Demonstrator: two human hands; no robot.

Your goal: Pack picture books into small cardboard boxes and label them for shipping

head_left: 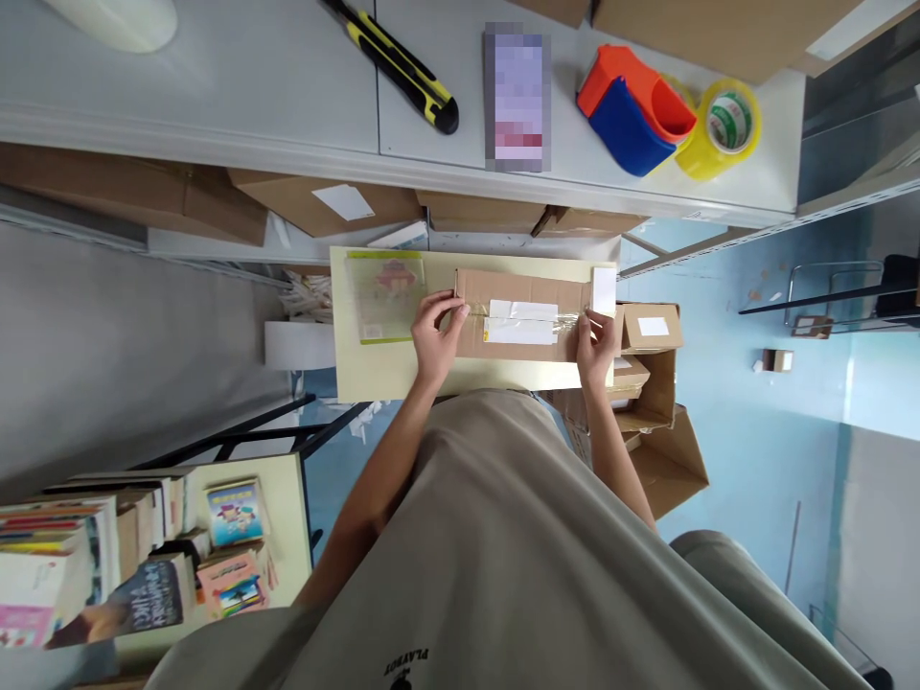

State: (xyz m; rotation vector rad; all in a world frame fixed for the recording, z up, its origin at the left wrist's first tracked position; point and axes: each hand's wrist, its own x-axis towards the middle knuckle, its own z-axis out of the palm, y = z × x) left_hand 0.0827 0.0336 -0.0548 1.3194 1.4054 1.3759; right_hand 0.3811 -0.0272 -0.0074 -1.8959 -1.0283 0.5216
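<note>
A small flat cardboard box (pixel 528 290) lies on a pale yellow table (pixel 374 379), with white labels and a strip of clear tape across its top. My left hand (pixel 433 337) grips the box's left end, fingers pressing on the tape. My right hand (pixel 595 350) holds the right end, thumb on the tape's edge. A book in clear plastic wrap (pixel 384 295) lies just left of the box. A white slip (pixel 604 290) rests at the box's right.
On the grey shelf (pixel 216 105) above lie a yellow-black utility knife (pixel 402 67), a red-blue tape dispenser (pixel 632 110) and a yellow tape roll (pixel 723 125). Open cardboard boxes (pixel 651 402) stand on the floor at right. Stacked books (pixel 144 556) fill the lower left.
</note>
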